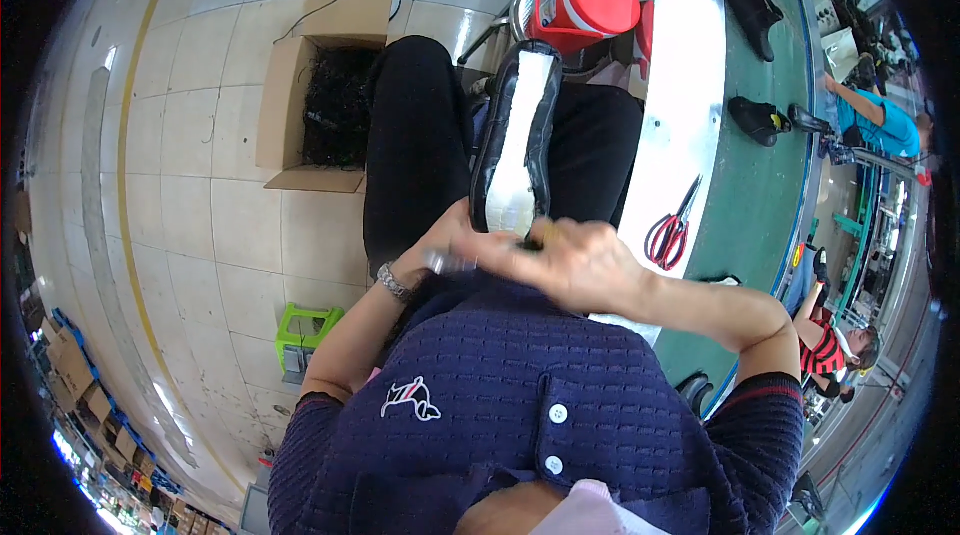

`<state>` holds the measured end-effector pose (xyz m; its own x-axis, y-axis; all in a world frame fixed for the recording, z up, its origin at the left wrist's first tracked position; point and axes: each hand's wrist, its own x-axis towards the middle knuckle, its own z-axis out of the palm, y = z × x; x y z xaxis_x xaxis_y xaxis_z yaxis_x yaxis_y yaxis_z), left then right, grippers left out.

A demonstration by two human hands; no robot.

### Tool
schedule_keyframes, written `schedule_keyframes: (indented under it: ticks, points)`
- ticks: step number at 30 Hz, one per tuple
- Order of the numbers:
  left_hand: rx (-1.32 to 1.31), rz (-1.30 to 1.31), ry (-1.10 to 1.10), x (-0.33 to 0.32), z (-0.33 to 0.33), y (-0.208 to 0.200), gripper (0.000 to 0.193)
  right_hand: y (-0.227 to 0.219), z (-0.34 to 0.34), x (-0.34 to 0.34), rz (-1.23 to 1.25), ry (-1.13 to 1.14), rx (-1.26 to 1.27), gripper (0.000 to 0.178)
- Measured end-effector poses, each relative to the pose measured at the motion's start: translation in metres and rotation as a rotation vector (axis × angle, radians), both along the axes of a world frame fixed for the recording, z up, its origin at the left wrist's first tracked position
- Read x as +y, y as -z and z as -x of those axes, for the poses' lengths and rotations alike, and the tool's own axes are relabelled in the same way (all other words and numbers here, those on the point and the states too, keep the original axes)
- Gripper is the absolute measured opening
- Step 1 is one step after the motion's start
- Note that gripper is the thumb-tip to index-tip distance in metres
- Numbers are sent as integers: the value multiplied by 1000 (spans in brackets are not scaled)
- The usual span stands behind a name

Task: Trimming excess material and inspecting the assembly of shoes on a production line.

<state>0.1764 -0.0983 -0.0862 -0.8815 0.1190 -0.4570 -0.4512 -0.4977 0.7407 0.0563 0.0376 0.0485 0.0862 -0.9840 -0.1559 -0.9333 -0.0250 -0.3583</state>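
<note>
A black shoe [513, 140] lies sole up along my lap, its pale, silvery-white bottom facing me and its toe pointing away. At the near end of the shoe, my left hand [452, 235] is closed on it, its fingers partly hidden. My right hand [585, 260] crosses over in front of that same end, closed and smeared by motion. A blurred greyish, metal-like piece [447, 262] shows by the fingers, between the two hands; its kind cannot be made out.
Left of my knees stands an open cardboard box [285, 105] with black scraps. A red-lidded container [600, 0] is ahead. On the right, red-handled scissors [668, 238] rest on the metal ledge [685, 105] beside a green conveyor [765, 170] carrying black shoes. A green stool [308, 320] stands left.
</note>
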Motion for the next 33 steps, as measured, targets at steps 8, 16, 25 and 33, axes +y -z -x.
schedule_keyframes:
  ticks: [8,16,25,33]
  points:
    - [40,97,92,-3,3,7,37,5,4,2,-105,66,-9,73]
    - [118,88,101,-12,10,-5,58,-3,33,-13,0,304,-30,65]
    - [-98,-278,-132,-37,75,-14,112,19,80,17,34,892,-252,64]
    - [-48,-52,15,-30,83,-49,107,38,89,65,42,1282,-310,61]
